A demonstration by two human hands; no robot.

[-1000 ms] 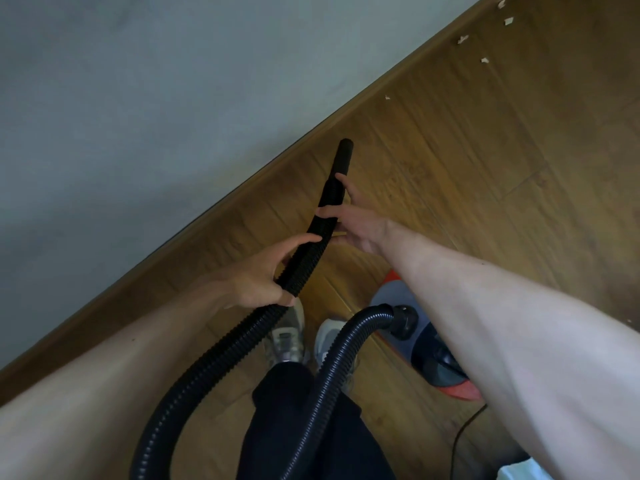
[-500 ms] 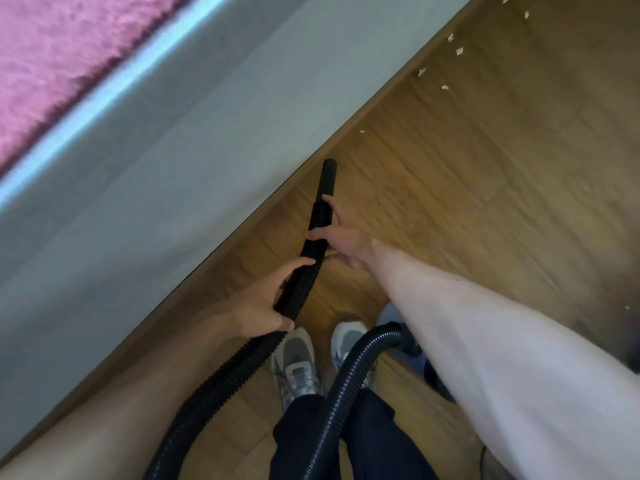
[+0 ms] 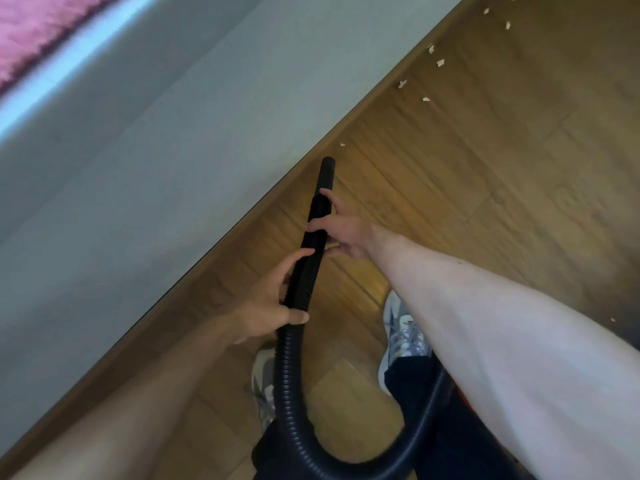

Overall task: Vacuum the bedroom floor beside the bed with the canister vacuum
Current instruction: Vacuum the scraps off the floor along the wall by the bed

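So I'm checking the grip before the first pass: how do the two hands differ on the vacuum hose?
The left hand wraps the ribbed black hose, lower and nearer the body. The right hand sits further forward on the smooth rigid nozzle, fingers laid across it more loosely, from the opposite side. Both are bare and hold the same black line, pointing at the bed base.

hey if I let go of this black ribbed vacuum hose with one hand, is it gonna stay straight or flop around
Probably flop: the ribbed hose already bends in a loose loop below the left hand. The smooth nozzle by the right hand looks rigid and should stay straight. It seems light, since the fingers wrap it only loosely.
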